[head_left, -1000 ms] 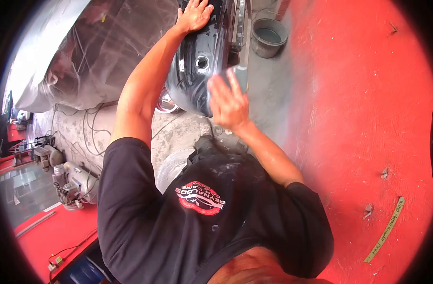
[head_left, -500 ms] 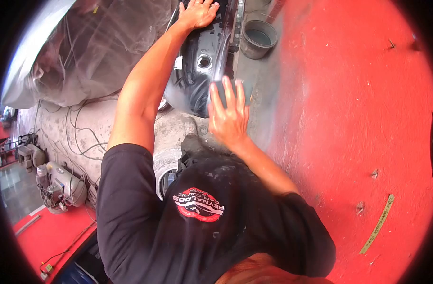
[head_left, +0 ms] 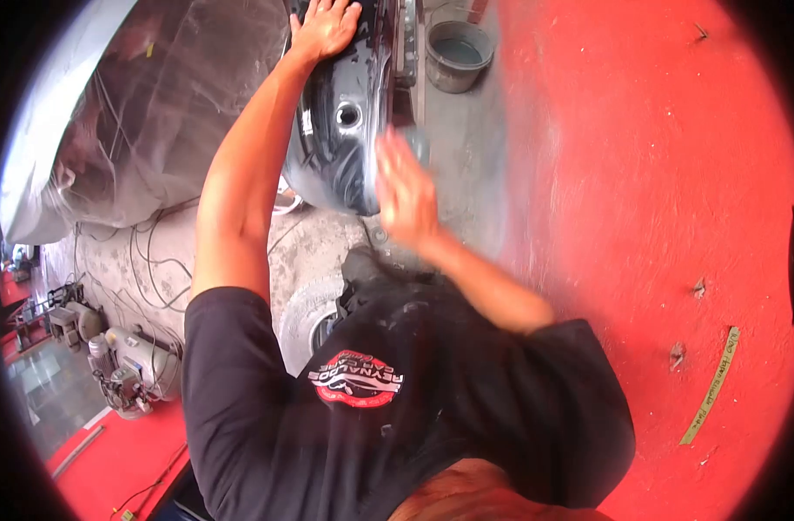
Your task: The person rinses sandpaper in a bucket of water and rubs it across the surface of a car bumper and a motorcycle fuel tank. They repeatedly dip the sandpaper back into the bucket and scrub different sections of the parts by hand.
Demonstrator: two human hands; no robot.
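The fingers (head_left: 334, 10) of the left hand (head_left: 323, 29) are spread open and laid flat on the far upper end of a glossy black fuel tank (head_left: 332, 148); nothing is gripped by them. The left arm is stretched out straight along the left flank of the tank.

The fingers (head_left: 393, 158) of the right hand (head_left: 406, 198) are extended over a grey pad (head_left: 417, 141), which is pressed against the right flank of the tank, just beside the round filler opening (head_left: 347, 113). This hand and the pad are heavily blurred, so it cannot be told whether the fingers are closed around the pad or only laid flat on it.

The tank is positioned in front of the chest, above a concrete floor (head_left: 475, 174), with its long axis pointing away from the body. A tyre (head_left: 310, 314) is seen below the near end of the tank, partly hidden by the black shirt (head_left: 432, 408), on which a red logo (head_left: 355, 379) is printed.

A grey bucket (head_left: 456, 54) is placed on the concrete near the far right of the tank, apart from it. A large object wrapped in clear plastic sheeting (head_left: 136, 113) is located to the left of the tank. Loose cables (head_left: 145, 252) are spread on the floor below the sheeting, and a compressor (head_left: 136, 375) is seen at the lower left. A red surface (head_left: 658, 217) fills the right side, and a strip of tape (head_left: 708, 386) is stuck on it
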